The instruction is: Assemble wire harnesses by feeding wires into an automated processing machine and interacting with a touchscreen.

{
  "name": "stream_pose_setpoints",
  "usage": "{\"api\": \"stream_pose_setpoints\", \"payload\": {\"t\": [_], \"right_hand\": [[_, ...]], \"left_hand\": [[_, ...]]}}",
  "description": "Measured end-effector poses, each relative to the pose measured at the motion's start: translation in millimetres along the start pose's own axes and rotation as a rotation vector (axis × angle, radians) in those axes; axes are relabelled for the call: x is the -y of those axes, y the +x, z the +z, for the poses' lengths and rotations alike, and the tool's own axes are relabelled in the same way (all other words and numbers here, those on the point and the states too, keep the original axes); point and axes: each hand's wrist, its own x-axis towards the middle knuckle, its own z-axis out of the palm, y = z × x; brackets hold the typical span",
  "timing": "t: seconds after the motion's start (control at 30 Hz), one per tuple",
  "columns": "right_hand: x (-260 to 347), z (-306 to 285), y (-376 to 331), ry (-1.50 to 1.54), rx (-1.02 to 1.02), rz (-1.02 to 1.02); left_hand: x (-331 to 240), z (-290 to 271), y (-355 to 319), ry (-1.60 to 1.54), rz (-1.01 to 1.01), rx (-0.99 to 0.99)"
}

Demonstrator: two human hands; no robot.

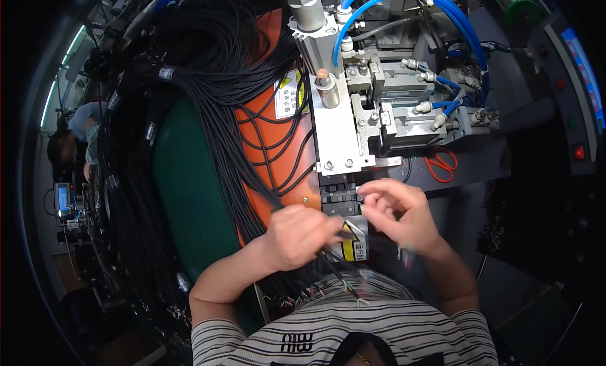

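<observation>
My left hand [300, 236] is closed round black cables [268, 195] in front of the machine. Their stripped ends, with thin coloured wires [353, 292], stick out below it toward my striped shirt. My right hand [407, 217] is beside the small dark slotted fixture [341, 198], its fingers curled and the thumb apart from the forefinger. Nothing shows between those fingertips. Under the right hand, some wire ends [406, 257] are smeared by motion, and I cannot tell what they hang from. A yellow-and-white warning label [356, 249] sits below the fixture, partly covered by my left hand.
A metal press with cylinders [328, 126] and blue air hoses [442, 6] stands ahead. Red-handled scissors [442, 166] lie right of it. Long black cable bundles [214, 88] drape over the orange surface [259, 151] and green mat [183, 176]. A control panel [577, 101] stands far right; another person [82, 129] is far left.
</observation>
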Motion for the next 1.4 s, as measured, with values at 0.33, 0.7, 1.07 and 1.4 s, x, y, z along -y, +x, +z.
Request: {"api": "stream_pose_setpoints", "payload": {"t": [0.33, 0.7, 1.07, 1.4], "right_hand": [[-18, 12, 10, 0.124, 0.034, -0.281], [-15, 1, 2, 0.664, 0.007, 0.192], [-7, 5, 7, 0.81, -0.009, 0.227], [-10, -1, 10, 0.426, 0.02, -0.017]], "left_hand": [[-5, 2, 17, -0.009, -0.226, -0.124], [-1, 12, 15, -0.029, -0.235, -0.063], [0, 14, 25, 0.066, -0.226, -0.056], [21, 10, 22, -0.425, -0.343, 0.05]]}}
